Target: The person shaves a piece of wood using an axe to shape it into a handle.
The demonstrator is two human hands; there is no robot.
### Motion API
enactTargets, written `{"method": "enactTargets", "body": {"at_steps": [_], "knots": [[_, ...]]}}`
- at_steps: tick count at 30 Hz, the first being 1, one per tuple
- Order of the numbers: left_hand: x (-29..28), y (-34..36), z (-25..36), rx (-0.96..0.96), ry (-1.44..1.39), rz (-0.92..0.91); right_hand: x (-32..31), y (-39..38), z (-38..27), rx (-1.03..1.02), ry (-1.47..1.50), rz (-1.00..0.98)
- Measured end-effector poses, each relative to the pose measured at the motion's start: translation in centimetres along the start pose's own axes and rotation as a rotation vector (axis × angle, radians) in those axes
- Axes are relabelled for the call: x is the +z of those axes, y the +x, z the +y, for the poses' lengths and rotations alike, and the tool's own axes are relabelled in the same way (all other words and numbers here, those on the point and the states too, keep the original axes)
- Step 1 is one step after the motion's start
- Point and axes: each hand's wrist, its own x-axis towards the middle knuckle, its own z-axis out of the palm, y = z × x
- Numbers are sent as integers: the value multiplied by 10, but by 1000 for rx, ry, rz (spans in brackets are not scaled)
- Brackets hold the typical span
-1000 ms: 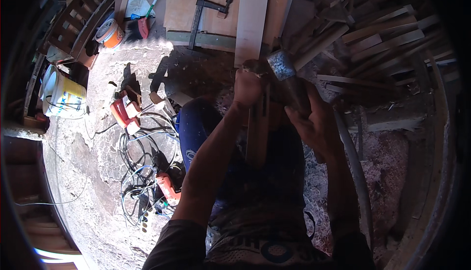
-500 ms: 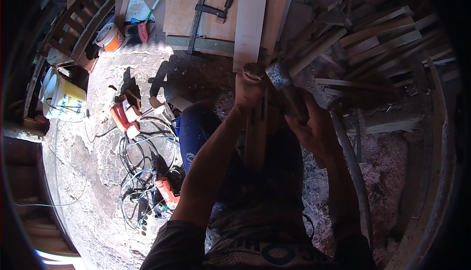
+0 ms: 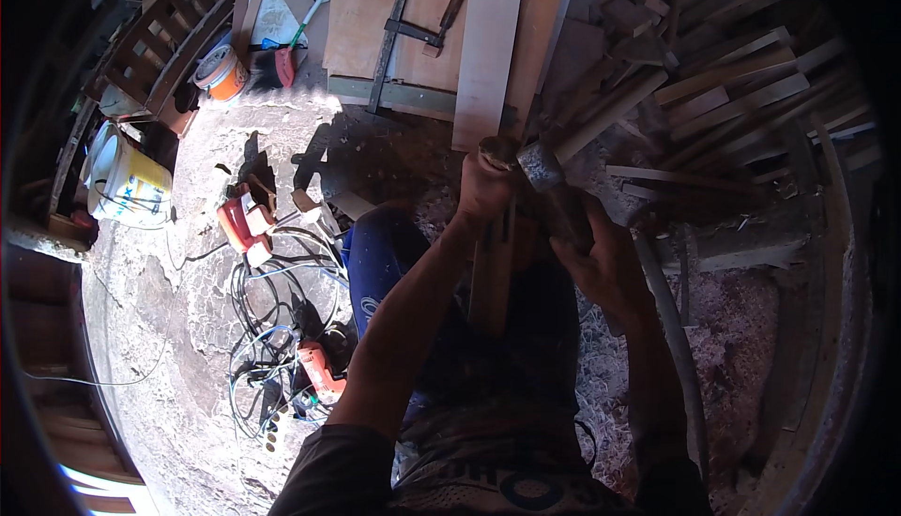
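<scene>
My left hand is closed around an upright tool, probably a chisel, whose battered round end pokes out above the fist; its lower part is hidden. In my right hand is a hammer with a worn grey head and a thick dark shaft. The hammer's head is right beside the tool's top; whether they touch I cannot tell. Under both hands, between my legs, a wooden piece with dark slots runs toward me. Beyond it lies a long pale board.
A bar clamp rests on the wooden panels ahead. Stacked timber offcuts fill the far right. At left are an orange-and-white bucket, a white bucket, a red power tool, tangled cables and an orange drill.
The whole view has shifted slightly, so the boards and buckets appear a little lower and further right. Both hands keep their grips, with the hammer head still close to the tool's top.
</scene>
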Motion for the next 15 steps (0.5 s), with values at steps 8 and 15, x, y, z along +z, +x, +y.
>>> {"method": "enactTargets", "body": {"at_steps": [8, 15], "knots": [[-5, 0, -6, 12, -113, 9, 6, 3, -1, 5, -4, -38], [-4, -2, 1, 107, 7, -21, 3, 10, -4, 4, -74, -57]]}}
